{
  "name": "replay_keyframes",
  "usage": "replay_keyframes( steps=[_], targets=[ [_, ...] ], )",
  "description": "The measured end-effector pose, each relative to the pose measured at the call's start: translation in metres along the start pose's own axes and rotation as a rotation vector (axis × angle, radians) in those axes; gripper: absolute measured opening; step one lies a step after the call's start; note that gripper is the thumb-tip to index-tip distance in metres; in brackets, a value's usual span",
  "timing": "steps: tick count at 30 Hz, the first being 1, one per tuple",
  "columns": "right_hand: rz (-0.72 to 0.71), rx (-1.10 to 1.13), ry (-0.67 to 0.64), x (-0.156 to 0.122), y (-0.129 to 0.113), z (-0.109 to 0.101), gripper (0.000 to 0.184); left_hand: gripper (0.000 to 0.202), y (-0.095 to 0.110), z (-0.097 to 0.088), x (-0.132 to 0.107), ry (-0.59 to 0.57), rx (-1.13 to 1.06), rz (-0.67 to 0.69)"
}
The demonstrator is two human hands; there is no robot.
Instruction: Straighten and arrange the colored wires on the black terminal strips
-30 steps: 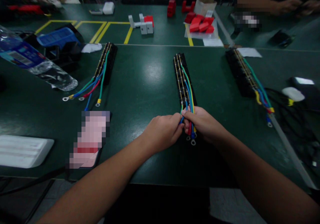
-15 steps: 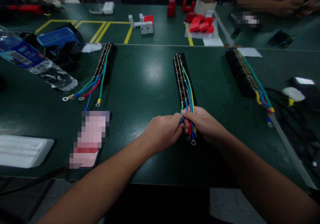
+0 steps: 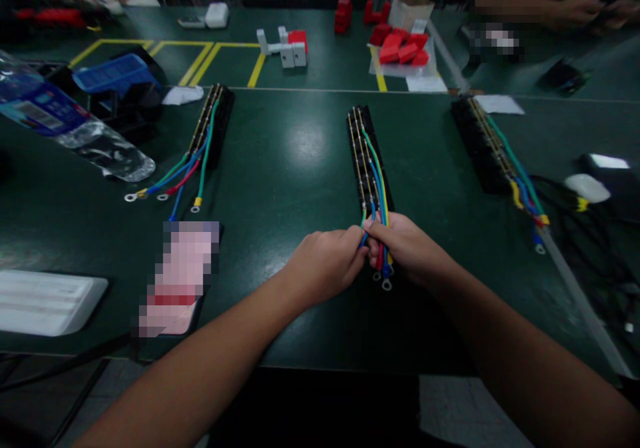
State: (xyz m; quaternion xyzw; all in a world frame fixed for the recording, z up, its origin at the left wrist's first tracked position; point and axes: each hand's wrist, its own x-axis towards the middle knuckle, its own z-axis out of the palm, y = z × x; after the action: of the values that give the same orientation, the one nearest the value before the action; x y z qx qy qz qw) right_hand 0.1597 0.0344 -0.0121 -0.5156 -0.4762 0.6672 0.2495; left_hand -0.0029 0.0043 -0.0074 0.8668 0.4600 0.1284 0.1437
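A long black terminal strip (image 3: 363, 157) lies lengthwise on the green table (image 3: 300, 188), with green, blue, yellow and red wires (image 3: 376, 175) running down it. My left hand (image 3: 327, 263) and my right hand (image 3: 407, 247) meet at its near end. Both pinch the wire bundle just above its ring terminals (image 3: 384, 280), which hang below my right fingers.
Two more wired strips lie at the left (image 3: 210, 128) and the right (image 3: 487, 145). A water bottle (image 3: 65, 125) and a blue-topped black box (image 3: 123, 85) sit far left. Red parts (image 3: 400, 45) are at the back. Another person's arm (image 3: 540, 1) rests top right. Black cables (image 3: 595, 248) crowd the right edge.
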Motion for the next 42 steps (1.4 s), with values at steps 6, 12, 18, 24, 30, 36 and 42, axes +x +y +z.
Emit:
replay_keyframes(
  steps=[6, 12, 18, 24, 30, 36, 42],
  targets=[
    [-0.001, 0.003, -0.006, 0.0012, 0.0021, -0.0016, 0.027, 0.021, 0.0001, -0.0004, 0.0001, -0.003, 0.010, 0.003],
    [0.000, 0.020, -0.008, 0.0002, 0.0010, -0.0008, 0.027, 0.021, 0.0004, -0.0010, -0.0007, -0.002, 0.014, 0.002],
    [-0.006, 0.009, -0.007, 0.0002, 0.0013, -0.0014, 0.027, 0.021, 0.0011, -0.0016, -0.0004, -0.010, 0.010, -0.005],
    [0.000, 0.004, -0.005, 0.0007, 0.0019, -0.0011, 0.028, 0.021, 0.0006, -0.0002, -0.0003, 0.001, 0.014, 0.005],
    [0.004, 0.006, -0.007, 0.0007, 0.0011, -0.0005, 0.028, 0.022, 0.0010, 0.0005, -0.0004, 0.008, 0.025, 0.006],
    [-0.006, -0.004, -0.016, 0.0005, 0.0023, -0.0015, 0.028, 0.021, 0.0000, 0.0020, 0.0001, 0.015, 0.047, 0.009],
    [-0.002, 0.007, -0.010, 0.0016, 0.0032, -0.0020, 0.026, 0.022, 0.0000, 0.0008, -0.0003, 0.014, 0.044, 0.005]
  ],
)
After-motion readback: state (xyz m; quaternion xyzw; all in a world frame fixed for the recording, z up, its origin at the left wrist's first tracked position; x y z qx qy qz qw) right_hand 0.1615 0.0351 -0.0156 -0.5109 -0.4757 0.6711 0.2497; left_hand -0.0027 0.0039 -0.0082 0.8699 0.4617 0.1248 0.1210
